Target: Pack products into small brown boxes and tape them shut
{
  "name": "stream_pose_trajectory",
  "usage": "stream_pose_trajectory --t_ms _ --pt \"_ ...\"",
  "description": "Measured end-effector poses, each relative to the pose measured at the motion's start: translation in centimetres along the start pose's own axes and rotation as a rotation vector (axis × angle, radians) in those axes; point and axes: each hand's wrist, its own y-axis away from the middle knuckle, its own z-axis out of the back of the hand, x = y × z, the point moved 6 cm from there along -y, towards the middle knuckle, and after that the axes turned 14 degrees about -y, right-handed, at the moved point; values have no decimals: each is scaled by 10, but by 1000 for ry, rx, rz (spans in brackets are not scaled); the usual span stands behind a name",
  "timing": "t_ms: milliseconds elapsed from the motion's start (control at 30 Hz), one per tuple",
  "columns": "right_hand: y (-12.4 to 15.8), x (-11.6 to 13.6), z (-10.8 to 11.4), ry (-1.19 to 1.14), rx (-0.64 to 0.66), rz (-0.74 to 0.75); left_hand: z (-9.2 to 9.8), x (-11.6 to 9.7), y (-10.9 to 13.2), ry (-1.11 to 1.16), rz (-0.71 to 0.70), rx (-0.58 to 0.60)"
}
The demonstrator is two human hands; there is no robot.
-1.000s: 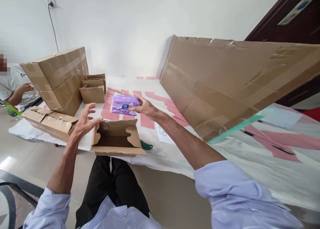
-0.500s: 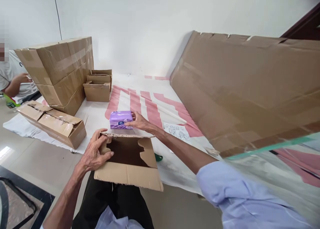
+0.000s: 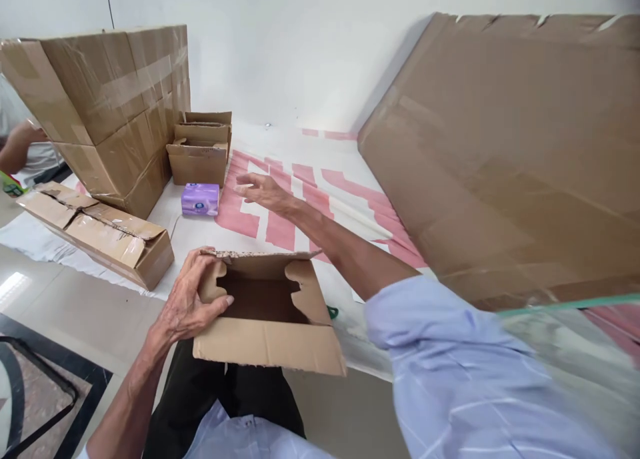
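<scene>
My left hand (image 3: 193, 302) grips the left side of an open cardboard box (image 3: 270, 342), thumb over the inner flap and fingers round the outside. The box tilts toward me above my lap, its flaps spread and its dark inside showing. My right hand (image 3: 263, 192) is stretched out over the table, fingers apart and holding nothing. To its left, apart from the fingertips, a purple pack of tissues (image 3: 200, 199) rests on the white cloth in front of the small open cardboard boxes (image 3: 200, 165).
Taped cartons (image 3: 115, 99) form a stack at the left, with a long closed carton (image 3: 100, 232) before it. A big cardboard sheet (image 3: 510, 165) leans at the right. Behind the stack, a person's arm (image 3: 20, 145) shows. Red-printed cloth (image 3: 280, 225) covers the table.
My right hand has let go of the tissue pack, which now stands farther left and back, by the small boxes. My left hand still holds the box. The view has shifted a little.
</scene>
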Motion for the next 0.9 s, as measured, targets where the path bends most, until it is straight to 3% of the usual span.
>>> stream_pose_trajectory --t_ms 167,333,533,633,767,900 --pt "95 25 10 21 247 -182 4 14 -5 31 73 -21" --pt "151 46 12 104 285 -247 2 16 -5 94 110 30" --pt "167 62 2 216 213 -108 14 7 -6 9 124 3" --pt "164 47 4 171 124 -103 24 13 -2 96 185 -74" --pt "160 20 16 13 -46 -116 35 36 10 222 367 -257" --pt "169 6 15 -100 -52 -179 37 53 21 260 469 -335"
